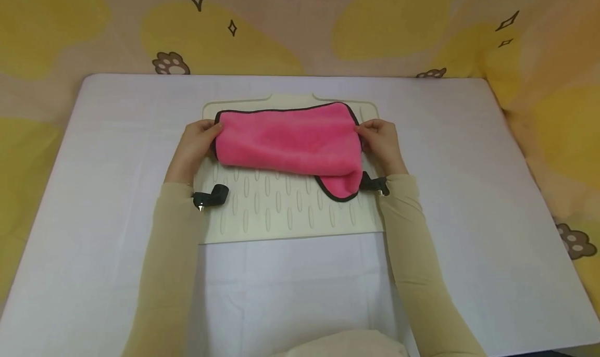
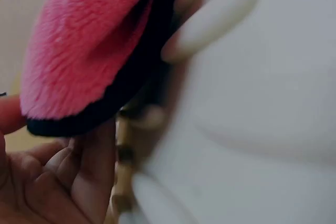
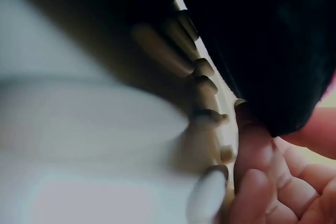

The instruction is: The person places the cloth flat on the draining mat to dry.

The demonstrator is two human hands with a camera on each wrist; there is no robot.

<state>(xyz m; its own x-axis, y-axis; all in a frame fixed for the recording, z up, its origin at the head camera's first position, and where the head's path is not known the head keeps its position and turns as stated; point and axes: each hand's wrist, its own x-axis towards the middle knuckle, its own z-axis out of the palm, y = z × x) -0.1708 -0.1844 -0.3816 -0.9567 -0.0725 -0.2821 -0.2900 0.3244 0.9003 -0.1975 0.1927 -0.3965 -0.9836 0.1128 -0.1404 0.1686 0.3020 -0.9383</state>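
A pink plush cloth (image 1: 286,141) with dark edging, folded over into a long strip, is stretched between both hands. My left hand (image 1: 193,144) pinches its left end between thumb and fingers. At the opposite end my right hand (image 1: 383,144) pinches the right edge, thumb on top. One rounded corner of the cloth droops below the strip near the right hand. Under it lies a cream mat (image 1: 267,227) with raised oval ridges. The left wrist view has the dark-edged pink cloth end (image 2: 79,61) at the fingers; the right wrist view shows a dark underside.
The mat lies on a table with a white cover (image 1: 290,284). Patterned yellow and pink fabric (image 1: 300,29) hangs behind the table and along the sides. A black camera mount (image 1: 213,195) sits at the left wrist, another (image 1: 372,183) at the right.
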